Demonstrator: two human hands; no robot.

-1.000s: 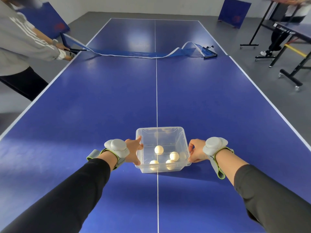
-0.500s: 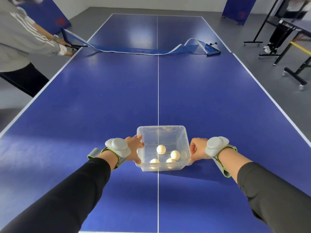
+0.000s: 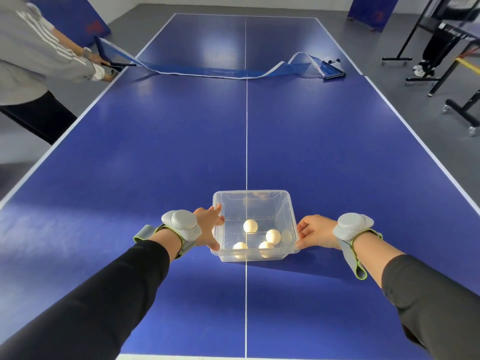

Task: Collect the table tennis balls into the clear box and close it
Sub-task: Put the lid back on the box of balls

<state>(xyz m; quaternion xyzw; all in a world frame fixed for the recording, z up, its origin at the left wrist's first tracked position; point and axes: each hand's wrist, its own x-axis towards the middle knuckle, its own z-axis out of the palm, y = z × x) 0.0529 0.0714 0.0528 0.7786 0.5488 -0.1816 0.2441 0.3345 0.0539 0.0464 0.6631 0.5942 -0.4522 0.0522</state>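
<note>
There is a single view, from a wide-angle camera worn on the head. It looks forward and steeply down along the blue table [image 3: 155,152], with the white centre line running from 6 to 12 o'clock. The near edge sits close under the lens; the fallen net [image 3: 233,71] lies far off at 12 o'clock. Straight lines bow outward toward the frame edges.
</note>
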